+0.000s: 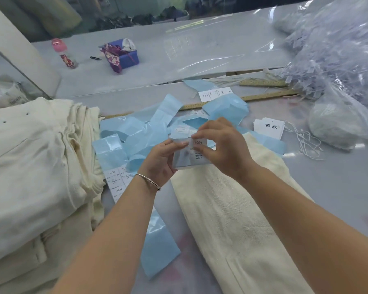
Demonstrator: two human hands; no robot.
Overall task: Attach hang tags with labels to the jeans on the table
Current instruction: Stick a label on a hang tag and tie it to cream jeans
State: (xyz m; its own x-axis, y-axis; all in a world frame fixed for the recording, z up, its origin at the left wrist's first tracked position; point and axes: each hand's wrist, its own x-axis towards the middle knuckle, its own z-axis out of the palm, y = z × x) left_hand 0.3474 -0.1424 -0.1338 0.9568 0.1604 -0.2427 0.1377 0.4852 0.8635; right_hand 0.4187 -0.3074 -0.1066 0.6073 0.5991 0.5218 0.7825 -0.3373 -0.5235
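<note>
A: Well, what is obscured or unreadable?

B: The label point(194, 152) is blurred; only "1103#" reads at its top, the smaller print below does not resolve. Its right edge is covered by the right hand point(220, 147). The cream jeans point(238, 219) run off the near edge of the frame, and the folded stack point(34, 166) is cut at the left edge. The contents of the clear plastic bag point(338, 49) at far right cannot be told apart.

A: Appearance of the task items?

B: Jeans: cream, coarse weave, lying flat on the grey surface point(327, 187) from centre toward near right. Hang tags point(269, 129): a small white pile with dark brush script, to the right of the hands, white strings point(306, 141) trailing beside it. Label: small, pale, semi-translucent rectangle held above the far end of the jeans. Blue backing strips point(136, 132) lie scattered just beyond and to the left, one sheet point(115, 179) there still bearing printed labels.

A: Hands?

B: Left hand point(162, 160): fingers curled, thumb and fingertips pinching the label's left edge; bracelet point(148, 180) at the wrist. Right hand: thumb and forefinger pinching the label's upper right corner, other fingers loosely bent.
</note>
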